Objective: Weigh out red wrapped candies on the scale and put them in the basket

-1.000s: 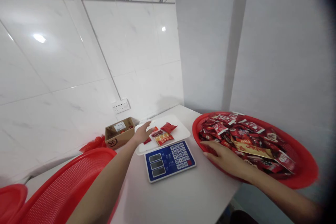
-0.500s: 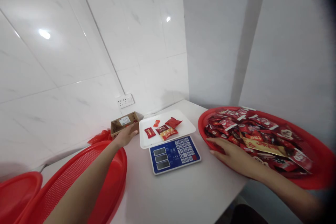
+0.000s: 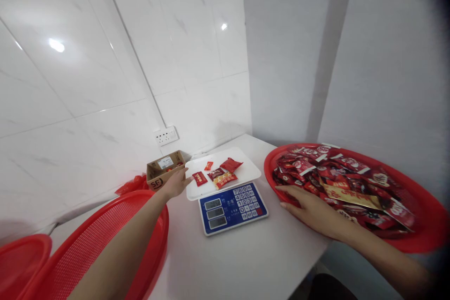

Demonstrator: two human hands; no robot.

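Observation:
My left hand (image 3: 176, 182) reaches to the left edge of the white weighing tray (image 3: 246, 161), its fingers spread and holding nothing. Several red packets lie on the tray, among them a small wrapped sweet (image 3: 208, 166), a flat packet (image 3: 199, 178) and a red and yellow packet (image 3: 223, 179). In front of it is the scale's blue keypad panel (image 3: 230, 208) with its displays. My right hand (image 3: 311, 208) is at the near left rim of a red basket (image 3: 431, 220) full of red-wrapped snacks (image 3: 337, 173); the rim lies between thumb and fingers.
An open cardboard box (image 3: 156, 183) stands behind my left hand, beside a red plastic bag (image 3: 131, 185). Beneath my left forearm is a red mesh basket (image 3: 87, 239), with another red basket (image 3: 24, 262) further left. Tiled walls and a socket (image 3: 166, 136) bound the white table (image 3: 218, 262).
My left hand has moved a little right and forward, closer to the tray and the flat red packet. My right hand keeps its place at the basket rim.

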